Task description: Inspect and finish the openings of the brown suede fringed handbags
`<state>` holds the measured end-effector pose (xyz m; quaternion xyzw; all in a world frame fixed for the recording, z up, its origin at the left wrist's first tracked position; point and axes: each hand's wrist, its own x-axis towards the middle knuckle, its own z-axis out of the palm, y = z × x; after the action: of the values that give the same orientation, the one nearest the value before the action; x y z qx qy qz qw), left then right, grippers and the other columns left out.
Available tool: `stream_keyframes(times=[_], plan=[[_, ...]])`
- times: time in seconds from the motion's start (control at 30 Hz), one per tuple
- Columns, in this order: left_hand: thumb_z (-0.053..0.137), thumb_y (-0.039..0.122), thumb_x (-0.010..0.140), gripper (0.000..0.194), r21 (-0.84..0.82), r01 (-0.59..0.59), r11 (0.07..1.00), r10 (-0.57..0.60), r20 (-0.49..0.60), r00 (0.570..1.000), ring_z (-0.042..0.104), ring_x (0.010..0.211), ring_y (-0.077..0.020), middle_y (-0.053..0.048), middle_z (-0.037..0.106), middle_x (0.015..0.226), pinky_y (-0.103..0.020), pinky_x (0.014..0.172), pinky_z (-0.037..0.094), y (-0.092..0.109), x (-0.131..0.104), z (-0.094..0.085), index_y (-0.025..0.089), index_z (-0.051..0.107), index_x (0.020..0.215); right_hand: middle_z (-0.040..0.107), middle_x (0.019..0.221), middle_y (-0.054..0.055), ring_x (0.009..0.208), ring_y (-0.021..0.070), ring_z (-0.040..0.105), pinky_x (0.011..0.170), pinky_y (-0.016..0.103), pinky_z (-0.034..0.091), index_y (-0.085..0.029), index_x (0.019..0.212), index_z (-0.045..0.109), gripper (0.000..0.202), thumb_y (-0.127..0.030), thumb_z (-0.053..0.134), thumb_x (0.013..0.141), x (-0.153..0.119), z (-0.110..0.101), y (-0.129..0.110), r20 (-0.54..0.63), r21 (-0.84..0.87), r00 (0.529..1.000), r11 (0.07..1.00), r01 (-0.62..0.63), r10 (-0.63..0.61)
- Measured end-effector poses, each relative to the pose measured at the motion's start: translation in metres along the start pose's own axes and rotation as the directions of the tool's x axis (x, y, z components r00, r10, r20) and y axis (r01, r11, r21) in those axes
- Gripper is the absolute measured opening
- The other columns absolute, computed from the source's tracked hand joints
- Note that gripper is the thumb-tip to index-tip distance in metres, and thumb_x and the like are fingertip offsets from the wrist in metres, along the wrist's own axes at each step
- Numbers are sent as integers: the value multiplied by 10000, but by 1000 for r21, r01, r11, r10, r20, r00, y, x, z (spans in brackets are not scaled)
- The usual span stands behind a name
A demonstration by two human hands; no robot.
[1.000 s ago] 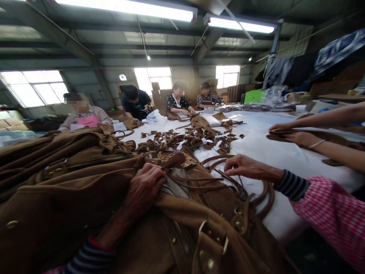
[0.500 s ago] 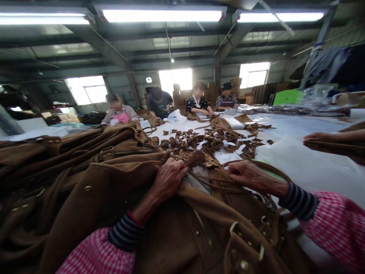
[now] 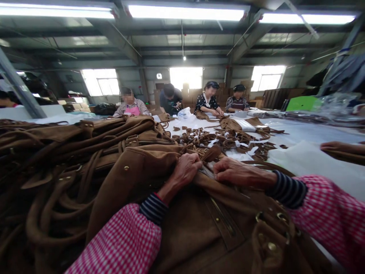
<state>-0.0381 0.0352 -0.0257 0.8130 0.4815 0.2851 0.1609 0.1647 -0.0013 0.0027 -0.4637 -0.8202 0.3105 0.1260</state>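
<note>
A large brown bag (image 3: 188, 232) with brass studs and a zipped front pocket (image 3: 224, 219) lies before me. My left hand (image 3: 184, 171) is closed on the edge of the bag's opening, fingertips pinching the brown material. Just to its right, my right hand (image 3: 236, 173) is curled at the same opening, where pale lining shows. Its fingertips are partly hidden, and a thin strap seems to run beneath it. Beyond both hands, a rounded brown leather piece (image 3: 211, 153) sticks up.
More brown bags (image 3: 114, 133) are heaped on the left. Small brown straps with white ties (image 3: 228, 139) lie scattered across the white table (image 3: 302, 156). Several people work along the far side. Another person's hand (image 3: 332, 146) holds brown material at the right edge.
My right hand has moved left, from the straps at the bag's right side to the opening beside my left hand. My left hand keeps its grip. The view has shifted slightly.
</note>
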Motion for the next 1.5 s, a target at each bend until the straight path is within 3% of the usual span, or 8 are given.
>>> stream_keyframes(times=[0.57,0.87,0.97,1.07,1.2,1.33,1.4,1.5], plan=[[599,275,888,184,0,-98,995,98,40,994,598,785,-184,-11,637,758,-283,691,377,-7,-1,-4,176,652,742,403,549,-45,534,98,360,486,259,246,-191,569,458,226,-266,562,756,14,12,5,-106,10,992,997,-73,73],[635,310,845,227,-218,-97,971,110,49,993,644,894,-226,-48,744,860,-307,811,444,-14,0,-5,160,802,874,405,559,-48,548,96,378,512,264,235,-187,574,448,215,-160,559,757,18,20,12,-160,-70,987,997,-35,23],[619,348,853,286,-374,-38,927,62,54,997,637,749,-199,-37,729,733,-289,711,449,-14,1,-1,133,794,783,399,550,-53,541,94,360,513,261,242,-184,560,459,219,-154,565,749,21,23,19,-177,-27,984,1000,8,-13],[668,231,769,162,-399,-31,916,35,2,999,658,796,-202,-35,751,786,-297,771,477,-15,3,1,146,803,795,476,580,-41,570,99,417,527,245,285,-174,571,512,179,-143,586,730,23,27,25,-215,115,977,992,41,-16],[643,82,703,206,-187,-137,973,123,-81,989,632,892,-212,-35,730,827,-319,817,470,-8,8,-4,195,800,773,542,615,-46,585,107,470,530,226,322,-173,726,599,86,-119,633,667,26,36,29,-330,399,942,913,89,52],[566,17,738,254,141,-396,907,402,-17,915,562,832,-194,-18,650,732,-322,772,402,18,13,-11,208,727,696,535,604,-62,557,104,435,516,228,323,-180,798,609,157,-199,695,668,30,40,28,-399,626,915,746,228,55],[547,20,759,232,152,-452,879,454,17,891,550,820,-183,-10,631,751,-311,754,383,30,14,-10,202,678,704,568,640,-41,617,119,479,568,240,377,-174,741,616,142,-242,721,675,31,41,26,-449,660,893,668,342,-14],[554,89,806,125,-46,-313,949,311,-44,949,557,810,-170,-1,619,825,-277,708,397,33,14,-3,199,607,779,584,652,-22,647,126,503,601,247,401,-160,674,643,100,-244,695,693,33,43,24,-480,685,877,612,394,-27]])
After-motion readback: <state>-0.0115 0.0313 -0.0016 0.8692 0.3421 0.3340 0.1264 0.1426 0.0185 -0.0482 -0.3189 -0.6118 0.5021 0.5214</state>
